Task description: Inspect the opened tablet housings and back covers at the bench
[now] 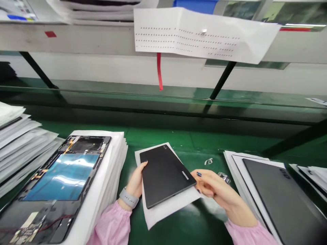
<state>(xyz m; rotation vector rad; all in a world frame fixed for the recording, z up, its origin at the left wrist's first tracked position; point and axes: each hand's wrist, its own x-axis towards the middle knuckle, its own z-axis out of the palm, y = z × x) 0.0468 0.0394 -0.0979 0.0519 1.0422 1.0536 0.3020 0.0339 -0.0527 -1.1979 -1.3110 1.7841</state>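
Note:
A black tablet (166, 175) lies tilted on a white foam sheet (163, 216) in the middle, its back cover up, with a camera at the top corner and a light logo at the right. My left hand (136, 182) grips its left edge, thumb on the cover and the other fingers hidden underneath. At the right corner, the fingers of my right hand (206, 183) are closed on the tablet's edge. To the left, an opened tablet (62, 177) with a blue panel and bare circuitry rests on a stack of white sheets (112, 163).
On the right, a larger dark tablet (281, 197) tops another layered stack. More white-wrapped layers (22, 146) lean at far left. A small clear scrap (208, 161) lies on the green table (150, 136). Overhead, a shelf (97, 39) carries a printed paper (199, 37) and a red strip (159, 71).

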